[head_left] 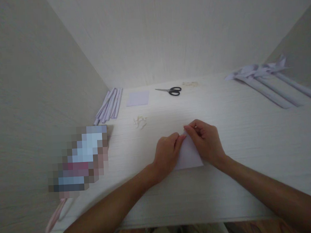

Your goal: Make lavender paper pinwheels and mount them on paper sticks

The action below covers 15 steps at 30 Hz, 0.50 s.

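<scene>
Left hand pinches the near-left side of a pale paper sheet, thumb and fingers drawn together close to its far corner; right hand grips that same corner from the other side, fingertips curled in, the two thumbs almost meeting. Sheet lies low over the surface, in front of the person, lower edge straight and free. Whether a fold or roll has begun at the pinched corner cannot be told; fingers cover it. Judged by the lower part, smooth and flat, this piece is at an early stage. Beyond the hands, a small scatter of thin strips; farther back, black-handled scissors, lying apart from the paper, and more pale strips just beside them. A flat paper square near the back looks unworked. At its left, a bundle of paper rolls, apparently finished as rolls. Far right, long paper stems with flared ends, seemingly worked further than the bundle; exact count unclear where they overlap. Near left edge, a pixelated object, unreadable.
</scene>
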Tool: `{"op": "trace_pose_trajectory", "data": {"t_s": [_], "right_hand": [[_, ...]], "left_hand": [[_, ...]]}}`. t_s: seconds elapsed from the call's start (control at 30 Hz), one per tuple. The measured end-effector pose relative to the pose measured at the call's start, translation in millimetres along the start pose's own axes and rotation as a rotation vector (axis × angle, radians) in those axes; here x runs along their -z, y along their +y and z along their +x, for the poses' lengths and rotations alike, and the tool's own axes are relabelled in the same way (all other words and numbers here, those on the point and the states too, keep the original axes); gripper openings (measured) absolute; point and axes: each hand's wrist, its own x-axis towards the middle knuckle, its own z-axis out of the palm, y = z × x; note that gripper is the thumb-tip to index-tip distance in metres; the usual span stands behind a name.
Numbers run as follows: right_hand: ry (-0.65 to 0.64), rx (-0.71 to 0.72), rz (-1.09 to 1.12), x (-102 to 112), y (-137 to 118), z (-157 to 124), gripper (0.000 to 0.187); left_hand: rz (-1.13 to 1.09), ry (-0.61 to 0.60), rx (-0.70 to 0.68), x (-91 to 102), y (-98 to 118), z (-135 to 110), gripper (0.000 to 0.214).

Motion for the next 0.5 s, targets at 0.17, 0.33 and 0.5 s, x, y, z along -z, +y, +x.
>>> {"op": "trace_pose_trajectory", "data": {"t_s": [0.17, 0.33, 0.5], "right_hand": [[-0.040, -0.063, 0.036, 5.0, 5.2, 8.7, 0.025], [0.107, -0.151, 0.185, 16.9, 20.4, 21.7, 0.025], [0.089, -0.194, 0.288, 20.2, 31.2, 29.6, 0.024]], "left_hand": [[0.069, -0.023, 0.010, -0.7, -2.0, 1.8, 0.041], [0.145, -0.069, -0.021, -0.9, -1.9, 0.9, 0.042], [0.148, -0.065, -0.030, -3.7, -1.7, 1.5, 0.041]]}}
